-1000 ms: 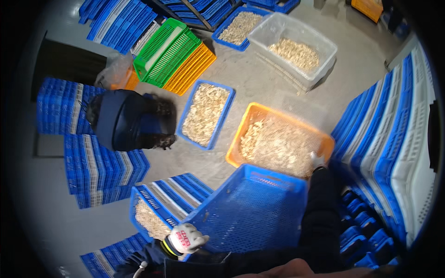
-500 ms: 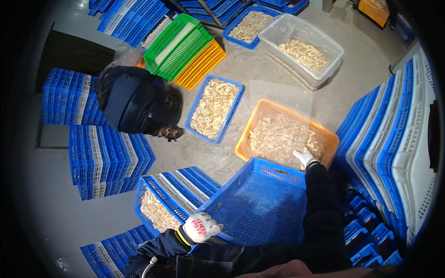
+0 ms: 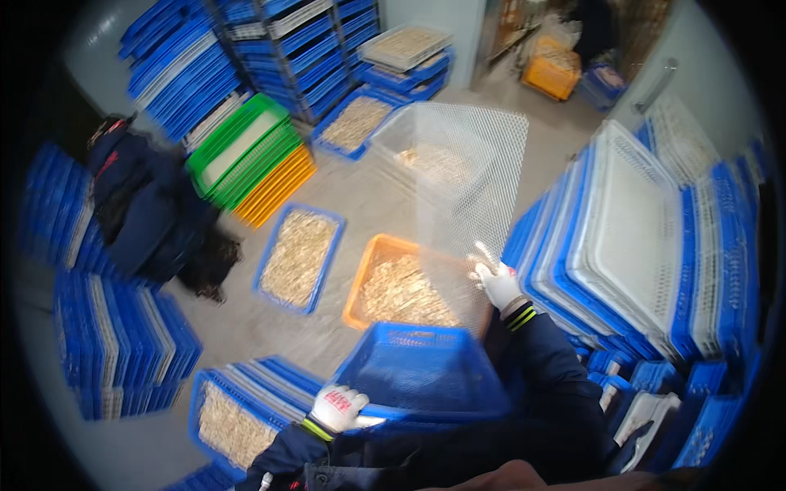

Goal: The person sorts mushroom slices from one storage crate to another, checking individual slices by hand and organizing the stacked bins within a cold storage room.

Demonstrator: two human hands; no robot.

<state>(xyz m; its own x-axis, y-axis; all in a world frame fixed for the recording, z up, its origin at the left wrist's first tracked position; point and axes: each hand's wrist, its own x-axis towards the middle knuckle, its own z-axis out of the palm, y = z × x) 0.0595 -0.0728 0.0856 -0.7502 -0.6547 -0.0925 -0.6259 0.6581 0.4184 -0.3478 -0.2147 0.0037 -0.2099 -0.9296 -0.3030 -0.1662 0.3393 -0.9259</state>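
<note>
My left hand (image 3: 337, 408), in a white glove with red print, is closed over the near-left rim of an empty blue plastic crate (image 3: 413, 368). The crate leans in front of my body. My gloved right hand (image 3: 498, 284) grips the edge of a see-through mesh sheet (image 3: 491, 176), its fingers partly behind the netting. The sheet stands raised over the right part of an orange crate (image 3: 357, 301), which holds pale flaky pieces (image 3: 403, 290). Beyond the sheet, a clear plastic tub (image 3: 397, 135) with more pieces shows partly through the mesh.
Blue crates of pale pieces stand on the floor (image 3: 327, 245) and at lower left. Tall stacks of blue and white trays (image 3: 626, 245) rise close on my right. A person in dark clothes (image 3: 151, 204) bends at left, beside green and orange crates (image 3: 246, 151).
My right hand has lifted the mesh sheet up off the orange crate, baring the pieces. The blue crate's far end has tipped. The view has swung up and right.
</note>
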